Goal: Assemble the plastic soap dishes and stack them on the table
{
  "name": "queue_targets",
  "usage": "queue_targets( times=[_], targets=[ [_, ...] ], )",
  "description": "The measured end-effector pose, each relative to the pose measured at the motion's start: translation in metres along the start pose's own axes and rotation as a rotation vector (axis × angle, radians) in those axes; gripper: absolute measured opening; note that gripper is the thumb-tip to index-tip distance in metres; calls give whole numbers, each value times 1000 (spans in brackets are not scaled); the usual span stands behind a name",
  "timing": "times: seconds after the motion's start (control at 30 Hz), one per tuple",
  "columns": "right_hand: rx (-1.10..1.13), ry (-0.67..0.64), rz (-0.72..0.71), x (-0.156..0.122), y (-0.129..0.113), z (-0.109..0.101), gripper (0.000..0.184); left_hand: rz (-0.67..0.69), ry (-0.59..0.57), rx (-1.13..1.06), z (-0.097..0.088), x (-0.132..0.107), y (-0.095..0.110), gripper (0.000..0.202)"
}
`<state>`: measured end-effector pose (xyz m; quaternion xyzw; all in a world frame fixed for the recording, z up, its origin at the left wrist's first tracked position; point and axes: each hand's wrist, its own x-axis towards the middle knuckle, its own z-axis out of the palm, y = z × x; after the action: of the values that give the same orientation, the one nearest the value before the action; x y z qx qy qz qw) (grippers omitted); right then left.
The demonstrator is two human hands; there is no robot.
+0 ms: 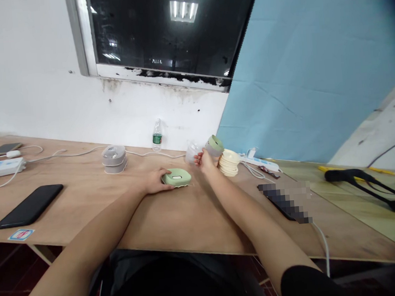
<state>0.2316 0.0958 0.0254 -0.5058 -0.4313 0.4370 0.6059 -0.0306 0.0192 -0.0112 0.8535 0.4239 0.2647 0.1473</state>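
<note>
My left hand [156, 181] grips the left end of a light green oval box [177, 178], thumb at the near side and fingers over the top. The box rests on the table and has a small pale slot on its top. Farther right, my right hand [204, 160] is closed with its fingers curled; what lies in them is hard to make out. Clear plastic [192, 151] touches or sits just behind those fingers. Beside the hand, a tilted pale cup with a green end [214, 144] shows. A stack of cream-coloured bowls [229, 163] stands right of my wrist.
On the wooden table [176, 222] are a grey lidded box [114, 159], a black phone [30, 206], a water bottle [157, 135] by the wall and a partly blurred dark device [286, 203]. Power strips [2, 168] and white cables run along both sides. Black straps [371, 189] lie at right.
</note>
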Motion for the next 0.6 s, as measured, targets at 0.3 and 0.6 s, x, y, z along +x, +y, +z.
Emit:
queue_targets(
  times=[0.3, 0.6],
  targets=[
    [-674, -121, -540, -36, 46, -19, 17, -104, 256, -235, -2, 5, 0, 66],
    [-812, -81, -643, -58, 38, -1, 25, -100, 283, -561, -1, 9, -2, 58]
  ],
)
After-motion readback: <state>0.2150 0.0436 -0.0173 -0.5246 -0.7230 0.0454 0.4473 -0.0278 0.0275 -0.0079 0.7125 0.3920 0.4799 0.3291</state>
